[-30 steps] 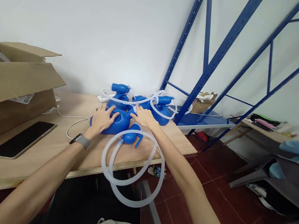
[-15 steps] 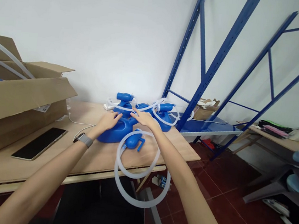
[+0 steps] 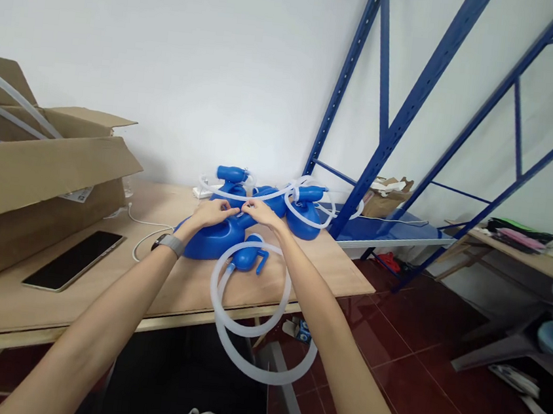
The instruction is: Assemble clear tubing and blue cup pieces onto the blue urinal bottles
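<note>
Lying on the wooden table (image 3: 329,268), the nearest blue bottle (image 3: 213,246) is reached near its neck by the left hand (image 3: 212,213) and right hand (image 3: 262,213). Fingers are bent; whether anything is gripped cannot be told. Light, stiff, slick plastic is presumed, best held at the moulded hollow.

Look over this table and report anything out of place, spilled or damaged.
One oddity: the pale coiled tube hangs past the front edge of the table, where it might get snagged. No spill or damage is visible.
</note>
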Tool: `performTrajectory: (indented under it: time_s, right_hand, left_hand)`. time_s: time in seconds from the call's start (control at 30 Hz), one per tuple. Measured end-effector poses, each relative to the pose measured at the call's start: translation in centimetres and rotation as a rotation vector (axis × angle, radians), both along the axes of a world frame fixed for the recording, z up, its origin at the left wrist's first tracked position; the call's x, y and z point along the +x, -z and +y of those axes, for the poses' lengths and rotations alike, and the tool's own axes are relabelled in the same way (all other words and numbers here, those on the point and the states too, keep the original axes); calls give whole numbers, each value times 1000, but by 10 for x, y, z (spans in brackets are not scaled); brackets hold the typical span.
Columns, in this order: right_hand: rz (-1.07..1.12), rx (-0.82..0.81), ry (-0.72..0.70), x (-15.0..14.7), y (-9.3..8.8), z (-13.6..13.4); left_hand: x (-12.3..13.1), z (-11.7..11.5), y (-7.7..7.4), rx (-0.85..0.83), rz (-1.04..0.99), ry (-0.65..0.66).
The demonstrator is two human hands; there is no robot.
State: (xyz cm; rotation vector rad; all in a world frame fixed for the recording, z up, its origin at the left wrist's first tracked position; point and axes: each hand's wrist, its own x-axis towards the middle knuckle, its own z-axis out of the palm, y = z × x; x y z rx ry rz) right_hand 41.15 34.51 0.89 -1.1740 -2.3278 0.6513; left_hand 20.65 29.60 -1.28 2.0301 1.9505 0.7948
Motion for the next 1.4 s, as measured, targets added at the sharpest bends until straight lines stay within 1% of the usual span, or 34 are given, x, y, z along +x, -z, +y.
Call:
performTrajectory:
  time_s: [0.13,0.33,0.67,0.9,1.13,1.27,1.4]
  right_hand:
    - [-11,26,71,2,1,-6]
    - [39,13,-10,3,0,-7]
    - [77,-73,-61,0,-1,0]
    - [72,-75,-43,-3,2,5]
    - [34,-31,-11,-3,4,4]
    - [2,-22,-6,-2,3,4]
    - [-35,-19,1,-1,2,3]
  left_hand:
    - [-1,0,-2,-19,9,10]
    - [-2,2,-2,-40,-36,56]
    - [-5,9,-6,-126,-124,103]
    - [0,12,-14,-214,-236,139]
    - [4,12,-31,-332,-322,170]
    - [5,14,-37,-358,-314,148]
    - [10,19,-37,-348,-291,103]
